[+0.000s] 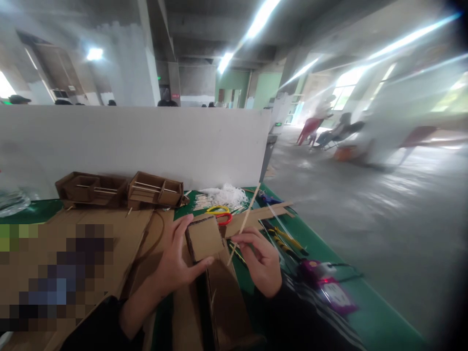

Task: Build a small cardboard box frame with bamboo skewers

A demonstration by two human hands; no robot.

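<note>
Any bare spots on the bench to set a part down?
Green tabletop, right of the purple item, up to the table edge; also cardboard sheet between the open boxes and pixelated patch. Crowded: around white string, scissors and pliers.

Green table (pixel 380 312) bears cardboard (pixel 106 219); pliers (pixel 283 241); white string (pixel 232 195).

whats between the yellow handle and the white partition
A tangle of white strands, with thin pale sticks beside it, lies between the yellow handle and the partition, as the head view shows.
</note>
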